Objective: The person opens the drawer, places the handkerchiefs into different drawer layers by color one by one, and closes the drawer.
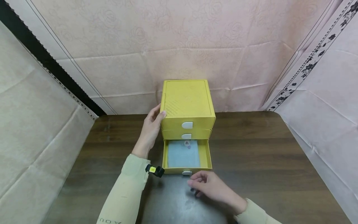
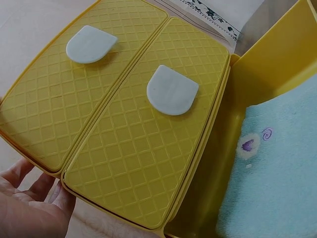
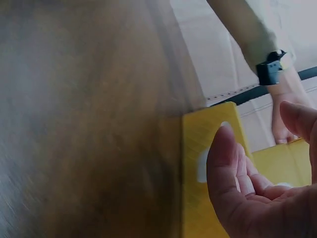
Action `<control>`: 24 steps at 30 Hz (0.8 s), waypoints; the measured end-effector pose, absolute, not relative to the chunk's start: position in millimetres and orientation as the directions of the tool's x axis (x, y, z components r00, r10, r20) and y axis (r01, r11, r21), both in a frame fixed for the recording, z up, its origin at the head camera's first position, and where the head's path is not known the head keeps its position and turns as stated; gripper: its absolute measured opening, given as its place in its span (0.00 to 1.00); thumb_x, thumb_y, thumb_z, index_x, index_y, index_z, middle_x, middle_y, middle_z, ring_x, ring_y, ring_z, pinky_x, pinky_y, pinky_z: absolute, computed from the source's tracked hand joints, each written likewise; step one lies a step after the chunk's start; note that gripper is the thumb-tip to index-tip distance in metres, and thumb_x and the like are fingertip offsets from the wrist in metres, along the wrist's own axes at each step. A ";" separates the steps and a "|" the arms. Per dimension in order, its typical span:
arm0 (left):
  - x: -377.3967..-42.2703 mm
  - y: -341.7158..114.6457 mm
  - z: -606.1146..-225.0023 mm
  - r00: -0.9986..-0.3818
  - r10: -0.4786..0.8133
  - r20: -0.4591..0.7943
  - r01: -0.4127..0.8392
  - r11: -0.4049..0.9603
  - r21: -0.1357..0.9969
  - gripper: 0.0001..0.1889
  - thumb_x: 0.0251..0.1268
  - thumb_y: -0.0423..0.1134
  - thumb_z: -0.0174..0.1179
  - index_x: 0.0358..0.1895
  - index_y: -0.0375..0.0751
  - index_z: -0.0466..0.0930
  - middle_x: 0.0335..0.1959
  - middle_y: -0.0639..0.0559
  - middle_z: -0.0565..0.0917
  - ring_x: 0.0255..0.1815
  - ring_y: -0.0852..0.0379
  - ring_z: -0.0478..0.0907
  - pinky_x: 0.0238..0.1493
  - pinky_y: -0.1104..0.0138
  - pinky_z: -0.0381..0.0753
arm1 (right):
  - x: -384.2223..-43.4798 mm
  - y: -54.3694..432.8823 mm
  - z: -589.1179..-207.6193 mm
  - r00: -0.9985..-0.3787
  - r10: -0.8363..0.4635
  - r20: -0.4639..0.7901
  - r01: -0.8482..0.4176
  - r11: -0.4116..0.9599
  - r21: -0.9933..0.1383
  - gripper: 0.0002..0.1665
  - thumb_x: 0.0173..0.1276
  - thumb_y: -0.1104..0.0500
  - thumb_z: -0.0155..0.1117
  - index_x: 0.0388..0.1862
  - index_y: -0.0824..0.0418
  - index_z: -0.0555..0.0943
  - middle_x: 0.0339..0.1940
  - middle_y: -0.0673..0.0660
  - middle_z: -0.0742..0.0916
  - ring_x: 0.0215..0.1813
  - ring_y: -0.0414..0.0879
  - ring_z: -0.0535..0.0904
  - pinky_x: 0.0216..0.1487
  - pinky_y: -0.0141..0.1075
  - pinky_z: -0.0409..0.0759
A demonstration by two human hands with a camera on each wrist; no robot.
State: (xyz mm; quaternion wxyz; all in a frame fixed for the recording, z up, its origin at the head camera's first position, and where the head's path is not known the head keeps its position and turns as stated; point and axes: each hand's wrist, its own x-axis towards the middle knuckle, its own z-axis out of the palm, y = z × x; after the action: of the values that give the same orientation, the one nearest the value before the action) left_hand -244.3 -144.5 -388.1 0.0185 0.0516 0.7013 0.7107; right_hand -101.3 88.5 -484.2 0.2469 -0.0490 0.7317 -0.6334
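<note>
A yellow drawer cabinet point(image 1: 188, 99) with white tab handles stands on the table. Its lowest drawer point(image 1: 207, 155) is pulled out and holds a folded light-blue towel point(image 1: 183, 157) with a small white and purple motif. The two drawers above are closed. My left hand point(image 1: 149, 129) rests on the cabinet's left side near the upper front corner, its thumb at the edge. In the left wrist view, its fingers point(image 2: 42, 188) lie along that side. In front of the pulled-out drawer is my right hand point(image 1: 209, 186), loosely curled, empty and just beside the lowest handle point(image 1: 187, 173).
The brown wooden table point(image 1: 251, 155) spreads around the cabinet. Behind it hangs a pale patterned cloth point(image 1: 179, 40), with white cloth point(image 1: 327, 105) at the sides. A black camera point(image 1: 155, 170) is strapped to the left wrist.
</note>
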 end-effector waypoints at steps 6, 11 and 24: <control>-244.2 -144.5 -388.6 -0.994 0.099 0.053 0.052 -0.010 0.999 0.30 0.73 0.50 0.54 0.74 0.49 0.59 0.68 0.51 0.67 0.65 0.56 0.66 0.66 0.60 0.64 | -102.8 84.9 -499.3 -0.856 -0.379 -0.352 0.327 0.131 -0.936 0.25 0.65 0.50 0.69 0.46 0.72 0.79 0.37 0.64 0.83 0.35 0.50 0.79 0.37 0.44 0.84; -250.9 -145.9 -397.5 -0.994 0.093 0.050 0.050 -0.006 0.999 0.30 0.73 0.50 0.54 0.74 0.49 0.59 0.69 0.51 0.66 0.65 0.56 0.65 0.67 0.60 0.64 | -106.4 83.6 -508.1 -0.850 -0.359 -0.385 0.372 0.109 -0.922 0.23 0.67 0.52 0.66 0.48 0.73 0.80 0.41 0.63 0.82 0.36 0.49 0.79 0.39 0.43 0.84; -261.5 -145.5 -414.5 -0.994 0.075 0.077 0.075 -0.029 0.997 0.31 0.68 0.56 0.56 0.72 0.57 0.62 0.68 0.56 0.67 0.65 0.58 0.65 0.67 0.60 0.63 | -111.1 76.5 -516.3 -0.862 -0.295 -0.411 0.431 -0.001 -0.902 0.28 0.70 0.52 0.63 0.51 0.78 0.75 0.42 0.65 0.81 0.32 0.46 0.79 0.38 0.41 0.84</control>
State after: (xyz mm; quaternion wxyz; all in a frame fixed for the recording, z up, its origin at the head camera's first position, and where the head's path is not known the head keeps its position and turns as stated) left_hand -261.5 -145.5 -414.5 0.0000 0.0538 0.6969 0.7151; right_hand -111.1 76.5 -516.3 0.2573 0.0516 0.6582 -0.7056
